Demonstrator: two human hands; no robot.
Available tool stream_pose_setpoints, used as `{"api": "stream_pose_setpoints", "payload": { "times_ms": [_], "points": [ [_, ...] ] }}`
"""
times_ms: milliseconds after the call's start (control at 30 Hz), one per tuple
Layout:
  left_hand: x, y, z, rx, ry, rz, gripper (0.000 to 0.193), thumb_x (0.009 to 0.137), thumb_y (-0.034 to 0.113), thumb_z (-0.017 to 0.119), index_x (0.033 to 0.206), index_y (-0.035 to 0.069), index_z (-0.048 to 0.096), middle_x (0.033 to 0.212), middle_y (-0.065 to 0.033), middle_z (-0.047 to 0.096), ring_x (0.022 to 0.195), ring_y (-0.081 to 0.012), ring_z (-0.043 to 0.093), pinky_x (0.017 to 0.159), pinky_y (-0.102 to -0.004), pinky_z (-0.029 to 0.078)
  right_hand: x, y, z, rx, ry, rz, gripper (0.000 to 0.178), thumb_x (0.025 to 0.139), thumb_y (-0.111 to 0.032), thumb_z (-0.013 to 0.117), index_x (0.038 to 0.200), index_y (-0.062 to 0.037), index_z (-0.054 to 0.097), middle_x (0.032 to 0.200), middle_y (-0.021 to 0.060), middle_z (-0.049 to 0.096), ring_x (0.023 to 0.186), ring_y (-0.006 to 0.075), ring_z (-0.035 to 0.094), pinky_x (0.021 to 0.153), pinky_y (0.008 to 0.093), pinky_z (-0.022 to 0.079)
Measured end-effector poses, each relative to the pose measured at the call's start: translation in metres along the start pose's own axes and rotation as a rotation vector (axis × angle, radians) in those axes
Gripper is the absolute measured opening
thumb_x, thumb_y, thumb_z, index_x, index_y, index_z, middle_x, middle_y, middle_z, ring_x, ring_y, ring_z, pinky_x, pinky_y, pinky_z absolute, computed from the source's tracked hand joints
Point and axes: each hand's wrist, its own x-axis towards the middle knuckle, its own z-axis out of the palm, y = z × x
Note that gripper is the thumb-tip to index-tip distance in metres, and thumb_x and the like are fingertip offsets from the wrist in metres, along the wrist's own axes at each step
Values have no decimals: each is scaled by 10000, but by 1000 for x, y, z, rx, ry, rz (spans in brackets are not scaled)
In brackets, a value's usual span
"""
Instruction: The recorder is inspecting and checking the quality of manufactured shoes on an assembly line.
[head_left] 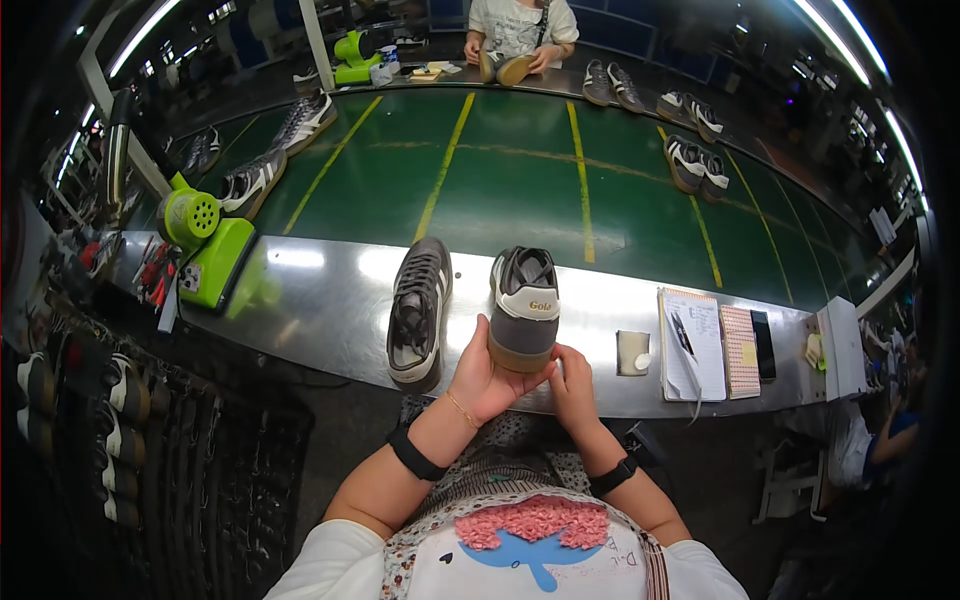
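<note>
A dark grey sneaker [522, 332] with a white heel tab and tan gum sole is raised at the metal ledge, its heel toward me. My left hand [487, 378] cups it from below and the left, fingers under the sole. Against the lower right of its heel rests my right hand [571, 388], fingers bent in; whether these grip or only touch it is hard to see. Just left of my left hand stands a matching sneaker [418, 310] on the ledge, toe pointing away, laces up.
Beyond the metal ledge [330, 310] lies a green conveyor belt [520, 180] carrying pairs of sneakers [688, 165]. A lime-green machine [215, 255] stands left. Notebooks [692, 345], a pen and a phone [763, 345] lie right. Across the belt a person [520, 35] handles shoes.
</note>
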Motion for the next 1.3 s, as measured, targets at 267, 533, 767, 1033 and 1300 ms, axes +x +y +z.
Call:
{"api": "stream_pose_setpoints", "payload": {
  "times_ms": [267,533,767,1033,1300],
  "points": [
    [3,9,18,-78,-121,46,718,925,586,165,1298,4,361,1210,-226,476,1097,-360,515,892,-459,484,-19,3,11,-499,-37,-365,278,700,-97,621,977,-84,618,1082,134,556,1002,324,520,855,437,397],
    [1,7,17,-55,-96,37,716,925,586,160,1296,10,366,1207,-219,483,1103,-363,513,899,-465,477,-20,0,8,-495,-62,-352,291,706,-87,616,997,-76,607,1084,126,548,1007,323,510,861,437,393],
    [2,6,14,-33,-91,49,702,928,580,167,1292,16,374,1229,-208,478,1110,-368,509,919,-478,459,-17,-1,8,-494,-75,-347,326,704,-80,613,1029,-79,597,1082,114,545,1012,314,507,858,435,392],
    [-36,24,-4,1431,221,894,547,880,38,450,1395,15,268,1453,-162,247,1353,-255,233,1103,-361,158,-18,15,-6,-123,85,-130,283,804,-54,574,1084,-24,546,1080,144,521,948,283,539,833,364,448],
    [-89,113,-78,1178,560,479,672,800,64,559,1403,30,263,1398,-135,340,1285,-230,321,1040,-350,257,-18,-37,-36,54,-86,-82,222,858,-101,538,1067,-28,550,964,114,542,830,237,576,733,335,479]
  ]
}}
